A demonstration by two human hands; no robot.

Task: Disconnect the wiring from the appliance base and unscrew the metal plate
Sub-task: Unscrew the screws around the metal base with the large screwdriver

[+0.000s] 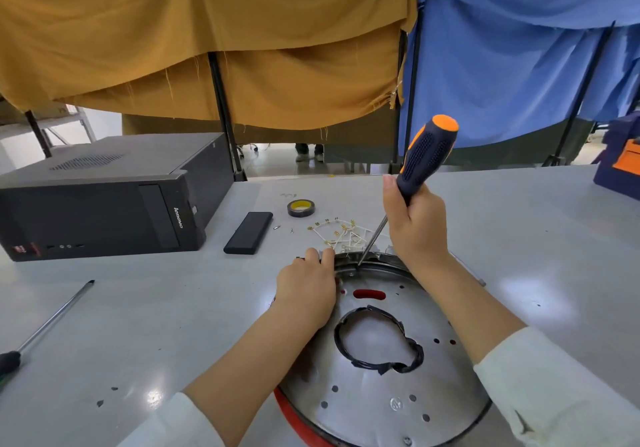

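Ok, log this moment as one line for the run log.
right hand: holds screwdriver, tip at far rim of metal plate | left hand: steadies the rim | wires: loose on table

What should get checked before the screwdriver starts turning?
1. Screwdriver gripped firmly by the right hand: ok.
2. Tip sitting at the far rim of the metal plate: ok.
3. Tip seated in a screw head: cannot tell, too small.
4. Left hand steadying the plate's edge: ok.
5. Left fingers well away from the tip: not ok, they are close.
6. Loose wires lying beyond the plate: ok.
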